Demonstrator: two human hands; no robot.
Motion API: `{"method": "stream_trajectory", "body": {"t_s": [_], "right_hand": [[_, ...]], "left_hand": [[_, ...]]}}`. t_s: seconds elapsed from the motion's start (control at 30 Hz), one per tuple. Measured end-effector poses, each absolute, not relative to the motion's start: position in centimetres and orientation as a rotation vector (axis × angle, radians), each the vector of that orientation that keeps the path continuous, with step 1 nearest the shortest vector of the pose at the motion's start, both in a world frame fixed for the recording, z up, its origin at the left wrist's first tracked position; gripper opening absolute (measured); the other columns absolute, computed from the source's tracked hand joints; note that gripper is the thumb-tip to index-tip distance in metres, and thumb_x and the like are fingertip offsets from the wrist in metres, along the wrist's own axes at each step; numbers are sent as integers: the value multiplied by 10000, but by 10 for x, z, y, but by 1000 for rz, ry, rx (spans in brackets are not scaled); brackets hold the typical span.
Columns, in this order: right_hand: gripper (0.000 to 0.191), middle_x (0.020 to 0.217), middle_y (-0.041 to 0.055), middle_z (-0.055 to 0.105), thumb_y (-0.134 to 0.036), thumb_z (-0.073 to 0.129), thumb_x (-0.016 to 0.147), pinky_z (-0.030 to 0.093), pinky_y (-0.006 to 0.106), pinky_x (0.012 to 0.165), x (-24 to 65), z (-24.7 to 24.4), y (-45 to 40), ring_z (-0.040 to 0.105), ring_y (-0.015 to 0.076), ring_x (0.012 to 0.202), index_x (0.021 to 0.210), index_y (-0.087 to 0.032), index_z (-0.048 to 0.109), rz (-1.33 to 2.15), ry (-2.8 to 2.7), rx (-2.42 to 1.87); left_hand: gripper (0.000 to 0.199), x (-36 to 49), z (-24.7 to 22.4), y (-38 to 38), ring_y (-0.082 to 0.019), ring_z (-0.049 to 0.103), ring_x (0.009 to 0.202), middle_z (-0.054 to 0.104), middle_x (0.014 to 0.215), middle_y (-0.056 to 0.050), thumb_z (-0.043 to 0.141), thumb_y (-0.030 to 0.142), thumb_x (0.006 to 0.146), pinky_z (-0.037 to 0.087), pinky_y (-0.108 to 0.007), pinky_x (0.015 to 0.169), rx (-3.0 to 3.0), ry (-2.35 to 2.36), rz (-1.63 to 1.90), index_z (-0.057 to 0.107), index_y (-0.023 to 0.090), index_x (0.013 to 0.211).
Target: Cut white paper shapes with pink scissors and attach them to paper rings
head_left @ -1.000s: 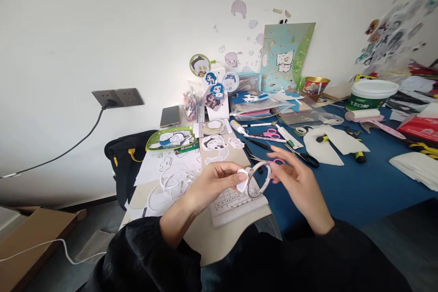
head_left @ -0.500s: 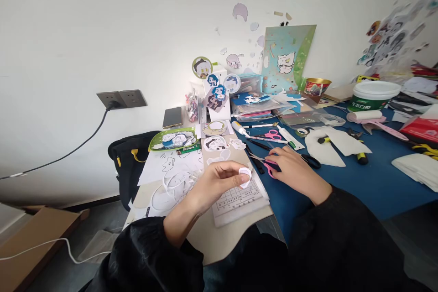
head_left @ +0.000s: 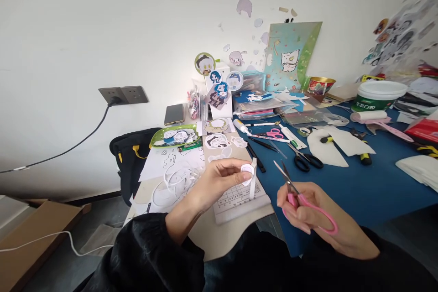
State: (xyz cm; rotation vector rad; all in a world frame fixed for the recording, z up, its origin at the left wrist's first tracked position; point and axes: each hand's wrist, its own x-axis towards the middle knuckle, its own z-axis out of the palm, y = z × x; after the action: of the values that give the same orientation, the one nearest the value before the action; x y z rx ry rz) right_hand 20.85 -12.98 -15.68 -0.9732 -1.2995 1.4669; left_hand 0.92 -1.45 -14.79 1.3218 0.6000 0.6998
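Pink-handled scissors (head_left: 301, 199) are held, in the head view, by the right hand (head_left: 318, 212) over the blue table (head_left: 362, 191), its fingers curled around the handles, the blades slightly parted. A small white piece (head_left: 246, 173) is pinched between the left hand's (head_left: 222, 178) thumb and fingers (a narrow pale strip (head_left: 252, 185) is seen just beside it), above a printed sheet (head_left: 232, 198).

The left hand (head_left: 221, 176) partly hides the white paper piece (head_left: 247, 169)
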Motion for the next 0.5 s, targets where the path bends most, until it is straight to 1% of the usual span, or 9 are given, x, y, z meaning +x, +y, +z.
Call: {"method": "stream_trajectory", "body": {"t_s": [0.07,0.2,0.37,0.5], "right_hand": [[270,473,-84,377,-412,676,789,255,220,397,201,-161,-128,313,42,367,806,-144,651,1504,-1257,-1000],[218,437,-97,343,-344,656,823,218,214,379,192,-164,-124,288,28,339,830,-129,689,1551,-1223,-1045],[221,426,-102,336,-337,645,833,216,220,390,185,-160,-124,277,26,342,860,-125,702,1579,-1183,-1000],[236,409,-107,330,-339,640,836,217,224,394,182,-158,-125,256,26,344,876,-115,703,1590,-1174,-1007]], "left_hand": [[138,9,-147,-15,-116,623,764,739,850,3,768,223,702,474,-217,732,1340,598,707,763,222,840],[110,9,-145,-17,-117,623,774,740,847,7,760,212,713,481,-216,742,1370,590,712,763,219,823],[112,10,-143,-19,-116,628,789,737,855,3,739,175,734,484,-211,760,1386,547,704,763,207,839],[130,11,-143,-20,-115,630,771,735,837,0,745,153,720,492,-210,740,1376,538,705,766,198,841]]}}
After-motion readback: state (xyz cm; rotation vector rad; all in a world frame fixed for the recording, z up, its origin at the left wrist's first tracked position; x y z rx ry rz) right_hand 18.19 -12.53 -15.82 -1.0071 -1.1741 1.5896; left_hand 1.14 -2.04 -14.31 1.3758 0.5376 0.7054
